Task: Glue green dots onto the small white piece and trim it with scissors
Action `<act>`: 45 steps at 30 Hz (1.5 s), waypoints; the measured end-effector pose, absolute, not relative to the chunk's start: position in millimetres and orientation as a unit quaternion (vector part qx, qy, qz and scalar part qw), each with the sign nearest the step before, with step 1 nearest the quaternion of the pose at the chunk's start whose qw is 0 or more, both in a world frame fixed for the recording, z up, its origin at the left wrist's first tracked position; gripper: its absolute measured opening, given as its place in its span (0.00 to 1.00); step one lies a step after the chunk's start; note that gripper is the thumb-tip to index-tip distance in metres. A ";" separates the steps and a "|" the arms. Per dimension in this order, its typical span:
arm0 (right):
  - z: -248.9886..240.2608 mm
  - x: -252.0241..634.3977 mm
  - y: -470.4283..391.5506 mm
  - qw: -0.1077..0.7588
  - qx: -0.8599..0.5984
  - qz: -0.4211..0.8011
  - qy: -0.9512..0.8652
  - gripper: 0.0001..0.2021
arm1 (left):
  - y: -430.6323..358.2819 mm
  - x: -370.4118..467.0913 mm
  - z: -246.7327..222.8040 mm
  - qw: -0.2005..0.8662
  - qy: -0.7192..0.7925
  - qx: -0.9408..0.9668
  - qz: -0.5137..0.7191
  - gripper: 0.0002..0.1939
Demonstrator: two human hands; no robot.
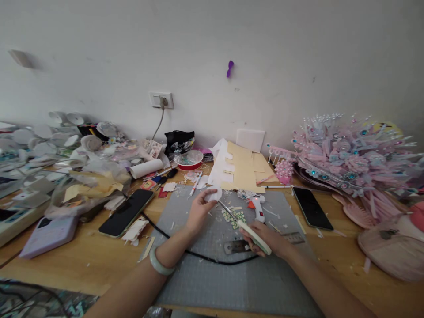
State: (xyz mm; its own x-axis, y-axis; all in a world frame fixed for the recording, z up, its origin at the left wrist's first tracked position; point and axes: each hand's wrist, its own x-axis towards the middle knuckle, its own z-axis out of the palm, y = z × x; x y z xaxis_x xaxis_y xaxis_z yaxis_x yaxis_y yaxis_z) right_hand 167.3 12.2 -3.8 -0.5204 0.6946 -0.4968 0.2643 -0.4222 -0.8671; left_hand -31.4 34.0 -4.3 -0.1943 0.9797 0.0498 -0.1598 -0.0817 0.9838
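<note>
Pinched in my left hand (201, 209) is a small white piece (216, 194), held above the upper part of the grey cutting mat (212, 287). My right hand (261, 238) is wrapped round the pale handle of the scissors (253, 237). Their metal blades point up and left, with the tips at the white piece. Small green and white pieces (233, 217) lie on the mat beneath the blades. A white glue gun (258, 208) with an orange part rests just beyond my right hand. Partly under that hand lies a metal ruler (236, 246).
A black cable (225, 263) crosses the mat. Phones lie left (126, 213) and right (312, 208). Yellow card sheets (243, 165) and a red-based bowl (188, 160) are behind. Pink hair ornaments (354, 159) stand right, a plastic bag (89, 190) left.
</note>
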 end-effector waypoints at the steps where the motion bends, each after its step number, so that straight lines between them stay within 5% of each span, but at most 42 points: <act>1: -3.9 167.0 12.3 0.152 -0.466 0.703 -0.516 0.19 | 34.3 -31.7 -4.8 0.474 0.485 0.423 0.601 0.17; 45: -2.0 168.8 12.2 0.156 -0.445 0.727 -0.499 0.19 | 36.2 -32.3 -11.2 0.497 0.458 0.422 0.604 0.16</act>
State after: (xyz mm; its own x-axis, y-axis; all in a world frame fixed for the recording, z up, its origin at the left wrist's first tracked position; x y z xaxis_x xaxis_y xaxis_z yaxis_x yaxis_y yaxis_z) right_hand 168.8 12.2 -2.0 -0.5554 0.6704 -0.4921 0.2171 -0.4544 -0.8640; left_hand -32.3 36.2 -11.2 -0.1496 0.9872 0.0544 -0.2129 -0.0859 0.9733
